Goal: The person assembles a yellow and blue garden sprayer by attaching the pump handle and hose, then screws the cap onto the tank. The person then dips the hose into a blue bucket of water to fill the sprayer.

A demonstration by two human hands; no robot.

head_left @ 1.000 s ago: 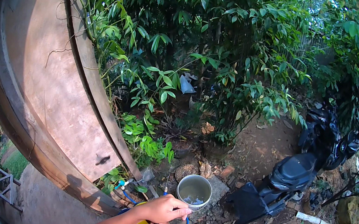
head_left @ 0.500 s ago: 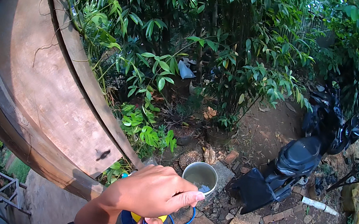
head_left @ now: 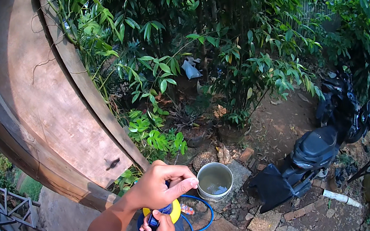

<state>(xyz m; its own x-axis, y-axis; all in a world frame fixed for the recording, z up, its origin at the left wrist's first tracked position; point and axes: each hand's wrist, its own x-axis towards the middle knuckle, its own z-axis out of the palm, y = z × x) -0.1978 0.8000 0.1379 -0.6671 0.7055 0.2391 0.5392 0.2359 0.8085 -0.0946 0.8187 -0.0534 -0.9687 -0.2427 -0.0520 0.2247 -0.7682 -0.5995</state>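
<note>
One bare left hand [head_left: 161, 187] curls its fingers nearly closed, any hold impossible to tell; just below them, the right hand [head_left: 164, 230] wraps its fingers around a blue handle [head_left: 153, 221] at a blue-and-yellow container [head_left: 175, 212], as a water-holding white bucket [head_left: 211, 197] stands right of the left fingertips.

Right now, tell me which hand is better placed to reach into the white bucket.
Probably the left hand: its thumb tip appears beside the white bucket, though depth is unclear, while the right hand grips a dark blue part.
</note>
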